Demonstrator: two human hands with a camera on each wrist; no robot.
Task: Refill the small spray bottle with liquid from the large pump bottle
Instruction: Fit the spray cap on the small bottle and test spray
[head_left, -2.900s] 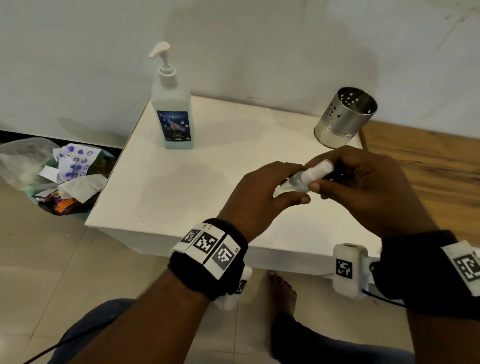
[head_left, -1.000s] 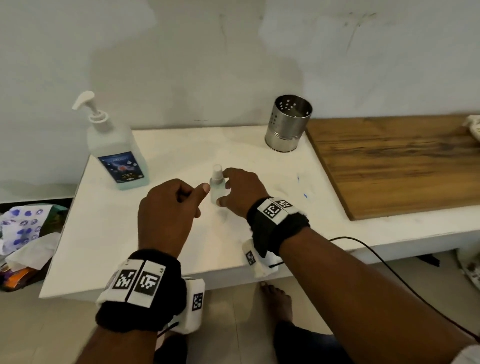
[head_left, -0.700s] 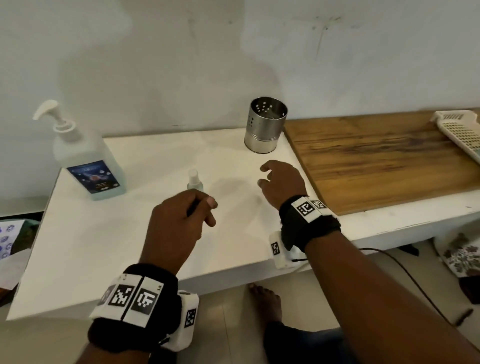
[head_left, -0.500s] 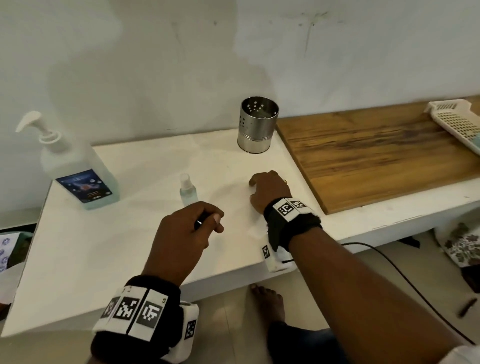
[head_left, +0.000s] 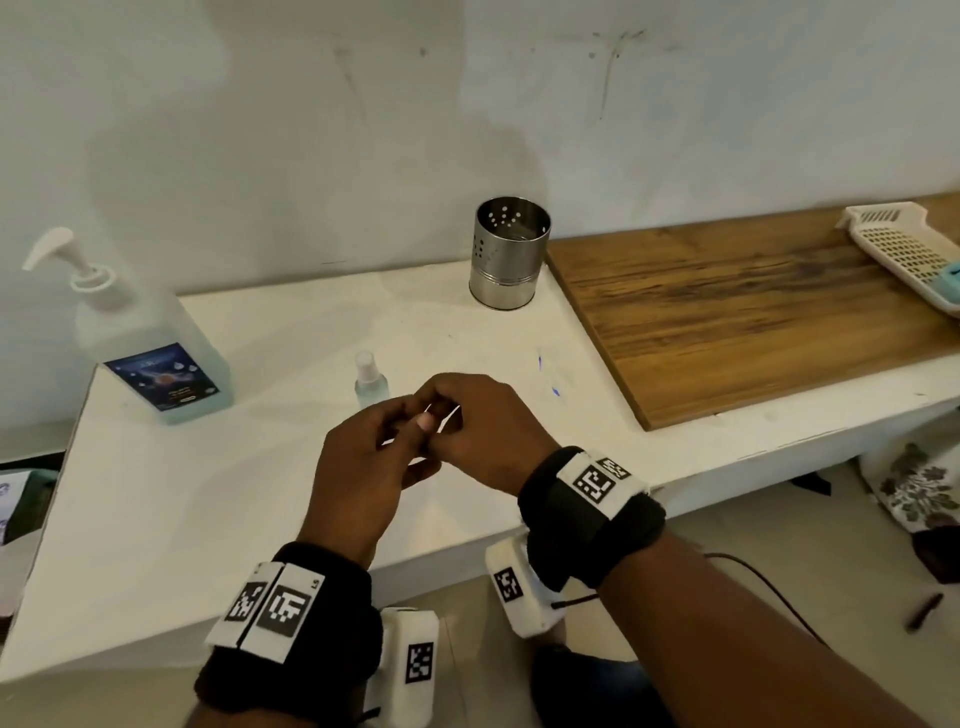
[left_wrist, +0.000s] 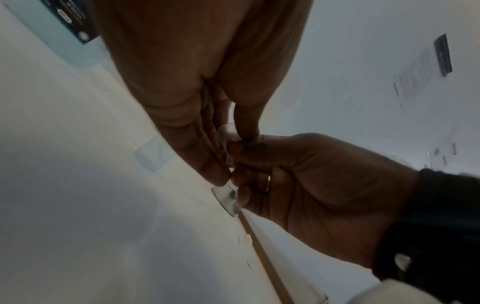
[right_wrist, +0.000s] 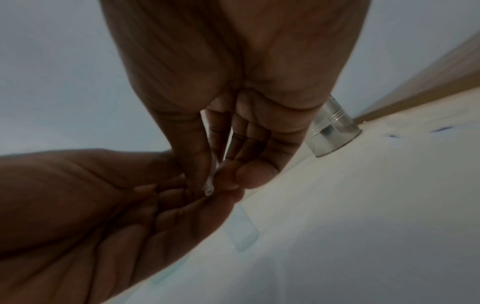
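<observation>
Both hands, left (head_left: 363, 467) and right (head_left: 480, 431), fingertips pinching small clear cap (left_wrist: 227, 133) above table.

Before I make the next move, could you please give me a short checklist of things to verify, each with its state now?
1. Small spray bottle stands upright on the white table: ok.
2. Its spray head is off for filling: not ok, it appears to be on.
3. Hands free: not ok, left hand and right hand both pinch a small clear piece.
4. Large pump bottle upright, apart from the hands: ok.
5. Liquid level in the small bottle: cannot tell.
</observation>
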